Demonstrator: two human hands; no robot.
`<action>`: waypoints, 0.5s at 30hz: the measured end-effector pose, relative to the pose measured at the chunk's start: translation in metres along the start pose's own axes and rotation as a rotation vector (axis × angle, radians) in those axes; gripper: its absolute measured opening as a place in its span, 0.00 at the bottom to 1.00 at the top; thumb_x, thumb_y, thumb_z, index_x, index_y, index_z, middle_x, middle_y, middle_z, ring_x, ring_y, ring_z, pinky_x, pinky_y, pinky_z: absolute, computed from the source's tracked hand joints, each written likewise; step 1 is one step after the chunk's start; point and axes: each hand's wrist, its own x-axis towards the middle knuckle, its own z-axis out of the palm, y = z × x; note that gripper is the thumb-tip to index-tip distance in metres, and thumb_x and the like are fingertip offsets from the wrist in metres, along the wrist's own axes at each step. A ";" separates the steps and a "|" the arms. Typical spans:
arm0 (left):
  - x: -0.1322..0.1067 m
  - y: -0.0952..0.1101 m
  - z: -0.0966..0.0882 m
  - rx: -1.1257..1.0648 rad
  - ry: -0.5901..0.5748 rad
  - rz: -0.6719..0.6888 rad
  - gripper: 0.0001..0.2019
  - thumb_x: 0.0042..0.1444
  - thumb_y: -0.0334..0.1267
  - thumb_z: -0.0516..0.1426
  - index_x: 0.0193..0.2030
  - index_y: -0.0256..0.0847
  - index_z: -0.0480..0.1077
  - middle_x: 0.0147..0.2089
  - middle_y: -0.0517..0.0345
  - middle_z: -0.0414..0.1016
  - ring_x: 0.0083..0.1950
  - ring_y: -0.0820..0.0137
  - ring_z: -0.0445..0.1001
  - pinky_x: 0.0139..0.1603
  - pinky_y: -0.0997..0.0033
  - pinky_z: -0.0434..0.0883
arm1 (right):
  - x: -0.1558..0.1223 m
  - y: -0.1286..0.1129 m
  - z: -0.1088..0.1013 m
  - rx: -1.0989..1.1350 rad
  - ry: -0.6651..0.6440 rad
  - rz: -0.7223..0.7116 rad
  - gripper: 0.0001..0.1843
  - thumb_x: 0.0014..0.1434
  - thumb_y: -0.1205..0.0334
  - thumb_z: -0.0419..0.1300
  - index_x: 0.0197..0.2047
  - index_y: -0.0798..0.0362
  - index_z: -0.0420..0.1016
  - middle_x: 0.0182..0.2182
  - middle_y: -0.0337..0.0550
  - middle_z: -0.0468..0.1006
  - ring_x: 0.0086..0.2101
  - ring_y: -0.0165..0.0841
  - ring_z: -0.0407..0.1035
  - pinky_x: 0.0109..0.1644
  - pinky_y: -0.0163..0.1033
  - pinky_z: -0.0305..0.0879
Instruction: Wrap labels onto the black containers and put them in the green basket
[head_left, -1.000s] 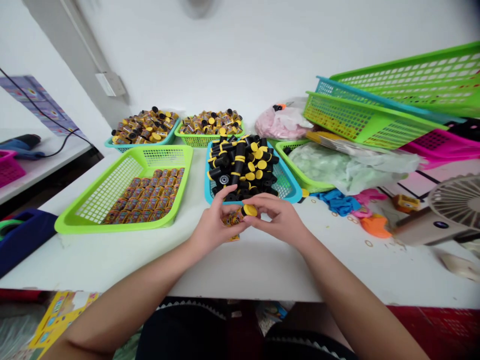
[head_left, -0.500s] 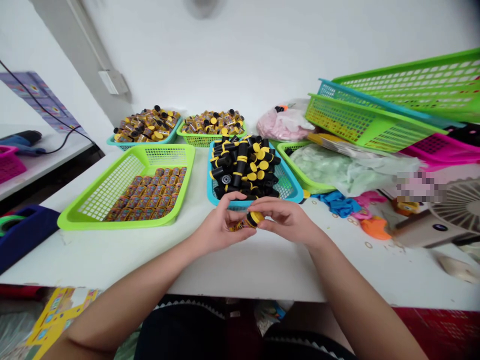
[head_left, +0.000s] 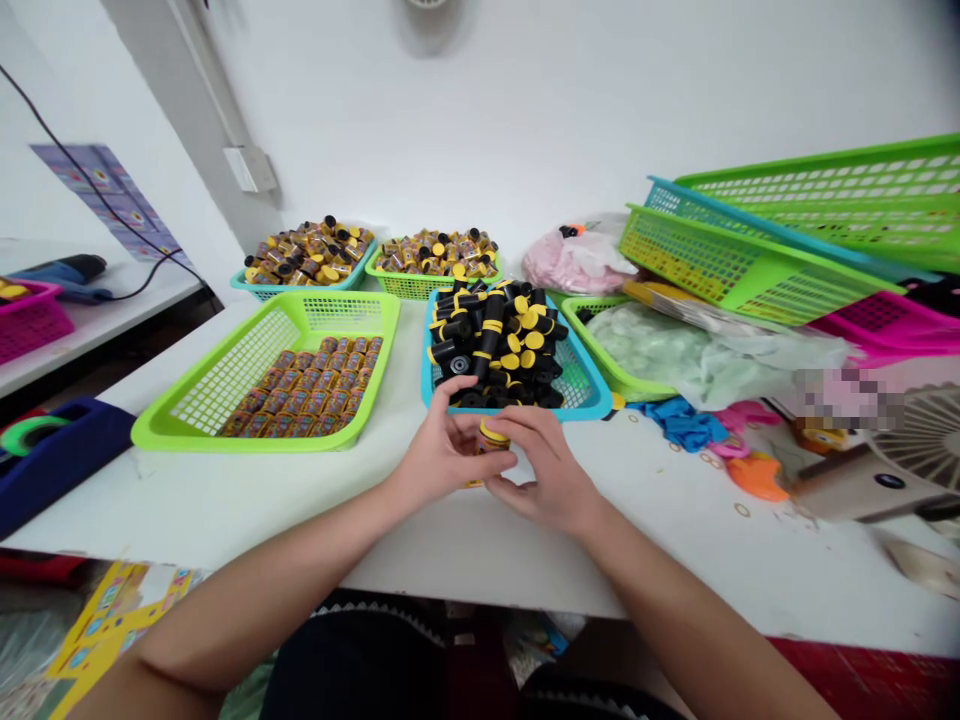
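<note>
We see a small tube with a glossy yellow plastic cap, and matt black plastic tubes heaped in a smooth teal plastic basket. A lime-green basket is moulded plastic too. Thin, crinkled translucent plastic bagging lies toward the right edge of the smooth white desk.

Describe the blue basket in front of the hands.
The blue basket is a shallow, rectangular plastic basket with mesh sides, sitting flat on the white table. It is heaped with black tubes with yellow caps and bands, lying every way. The left hand is at its near rim; any contact is hard to tell.
</note>
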 end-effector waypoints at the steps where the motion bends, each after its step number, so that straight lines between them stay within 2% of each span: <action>1: -0.002 -0.003 0.002 -0.019 -0.033 -0.022 0.42 0.47 0.37 0.69 0.60 0.46 0.45 0.32 0.67 0.75 0.29 0.76 0.75 0.34 0.75 0.71 | 0.000 -0.002 0.002 0.018 0.022 -0.011 0.32 0.55 0.66 0.62 0.61 0.44 0.59 0.48 0.49 0.73 0.49 0.41 0.71 0.51 0.50 0.70; 4: -0.006 -0.012 0.004 -0.052 -0.138 -0.124 0.35 0.53 0.40 0.65 0.58 0.46 0.46 0.28 0.70 0.71 0.27 0.75 0.75 0.31 0.74 0.70 | 0.000 -0.009 0.008 0.077 0.049 -0.015 0.33 0.53 0.67 0.63 0.60 0.44 0.59 0.48 0.47 0.75 0.49 0.42 0.72 0.52 0.51 0.70; 6: -0.007 -0.013 0.003 -0.071 -0.156 -0.142 0.34 0.54 0.41 0.64 0.58 0.46 0.45 0.27 0.71 0.70 0.26 0.74 0.74 0.31 0.72 0.70 | 0.000 -0.013 0.010 0.097 0.060 -0.001 0.33 0.52 0.69 0.62 0.60 0.44 0.60 0.48 0.46 0.77 0.51 0.42 0.71 0.53 0.51 0.69; 11: -0.007 -0.004 0.002 -0.054 -0.207 -0.103 0.34 0.55 0.40 0.62 0.59 0.45 0.43 0.23 0.74 0.67 0.21 0.78 0.66 0.26 0.77 0.66 | -0.001 -0.016 0.011 0.121 0.057 0.029 0.34 0.50 0.69 0.62 0.59 0.42 0.60 0.47 0.43 0.79 0.51 0.42 0.72 0.52 0.51 0.68; 15: -0.008 -0.001 0.006 0.081 -0.118 0.016 0.34 0.52 0.32 0.62 0.57 0.45 0.44 0.24 0.77 0.59 0.21 0.81 0.61 0.25 0.80 0.62 | -0.003 -0.011 0.008 -0.053 0.096 -0.058 0.31 0.53 0.65 0.64 0.59 0.42 0.62 0.46 0.44 0.80 0.48 0.43 0.73 0.51 0.52 0.65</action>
